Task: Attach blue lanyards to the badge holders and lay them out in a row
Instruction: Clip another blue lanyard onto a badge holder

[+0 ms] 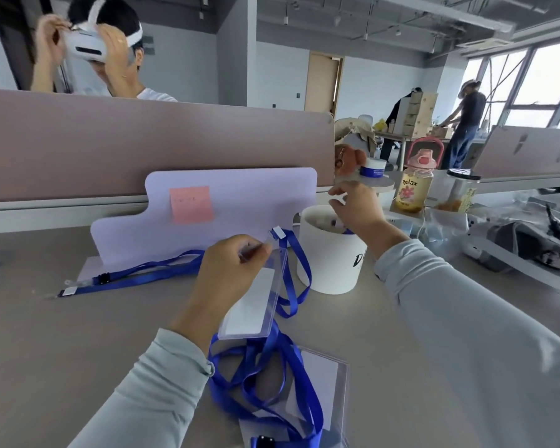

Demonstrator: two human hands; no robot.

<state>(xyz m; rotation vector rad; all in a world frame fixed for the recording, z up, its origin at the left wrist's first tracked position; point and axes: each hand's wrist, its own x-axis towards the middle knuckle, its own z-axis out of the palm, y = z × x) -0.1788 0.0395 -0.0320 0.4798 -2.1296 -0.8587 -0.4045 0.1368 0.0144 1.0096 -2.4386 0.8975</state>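
My left hand (230, 270) pinches the top edge of a clear badge holder (256, 305) and holds it tilted above the grey desk. A blue lanyard (293, 273) hangs from a clip at that holder's top. Further blue lanyards (265, 383) lie in a loose heap beneath it, on top of more clear badge holders (324, 379). Another blue lanyard (143, 274) lies stretched flat at the left. My right hand (359, 210) hovers over a white round tub (330, 263), fingers loosely spread, holding nothing.
A pale purple board (240, 202) with a pink sticky note (191, 203) stands behind the work spot, against a pink desk divider (143, 140). Bottles and jars (416, 185) stand at the right. A person with a white headset sits beyond the divider.
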